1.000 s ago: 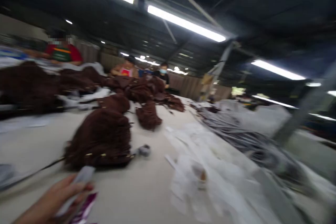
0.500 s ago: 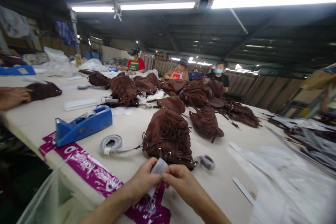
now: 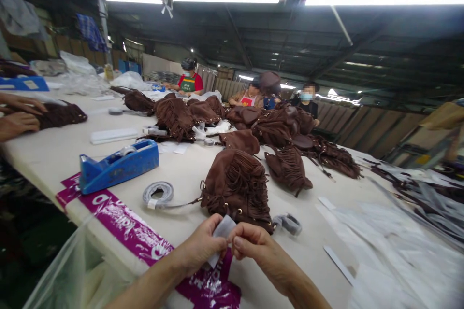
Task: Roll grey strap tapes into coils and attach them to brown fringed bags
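My left hand [image 3: 201,246] is closed on a small piece of thin, whitish translucent sheet [image 3: 225,227], with its thumb lying across it. At the sheet's right edge my right hand [image 3: 253,246] is closed in a pinch, its lower fingers curled in. Just beyond both hands rests a dark brown fringed bag [image 3: 235,183] with brass-coloured eyelets. A wrapped, coiled strap [image 3: 158,195] runs out from the bag's left side, and another wrapped coil [image 3: 288,223] lies at its right. Beneath my hands is purple printed tape [image 3: 126,224] along the table's near edge.
A blue tape dispenser [image 3: 119,164] stands at the left on the white table [image 3: 119,120]. More brown bags [image 3: 275,125] are heaped behind. Whitish sheets [image 3: 398,246] cover the right side. A co-worker's hands [image 3: 20,118] touch a brown item at far left; other people sit across.
My right hand has shifted slightly at the sheet's edge, while my left keeps its hold. At far left, a co-worker's second hand now shows. Across the table, a brown bag is now raised.
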Demonstrator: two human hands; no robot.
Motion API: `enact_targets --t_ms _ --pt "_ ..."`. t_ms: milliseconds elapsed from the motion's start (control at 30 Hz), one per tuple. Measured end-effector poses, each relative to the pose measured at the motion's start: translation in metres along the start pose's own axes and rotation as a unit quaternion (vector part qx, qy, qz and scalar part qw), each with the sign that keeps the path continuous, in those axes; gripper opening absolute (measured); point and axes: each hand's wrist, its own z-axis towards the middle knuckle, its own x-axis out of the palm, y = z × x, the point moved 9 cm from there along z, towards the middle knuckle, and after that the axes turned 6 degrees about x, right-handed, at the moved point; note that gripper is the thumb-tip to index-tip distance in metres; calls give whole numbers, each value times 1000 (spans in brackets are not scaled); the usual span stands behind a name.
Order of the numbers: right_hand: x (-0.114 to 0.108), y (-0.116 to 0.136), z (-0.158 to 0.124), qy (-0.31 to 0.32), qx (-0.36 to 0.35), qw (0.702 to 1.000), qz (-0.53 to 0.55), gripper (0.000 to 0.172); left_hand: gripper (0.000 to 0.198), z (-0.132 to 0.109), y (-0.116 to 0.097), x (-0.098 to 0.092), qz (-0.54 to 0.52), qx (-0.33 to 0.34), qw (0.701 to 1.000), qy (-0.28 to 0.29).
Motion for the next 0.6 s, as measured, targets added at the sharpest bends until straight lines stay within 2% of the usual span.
enact_targets --t_ms 200,367,500,600 --pt "-1 -20 8 11 31 995 99 33 31 -2 -2 2 -49 -11 999 -13" --pt "-4 -19 -1 -8 60 987 148 39 37 -2 -3 2 -48 -11 999 -7" --pt "0 -16 -8 -19 47 976 213 44 30 1 1 -4 -60 -8 998 -19" --pt "8 -23 -8 -27 15 956 293 46 30 2 4 -4 -77 -4 997 -23"
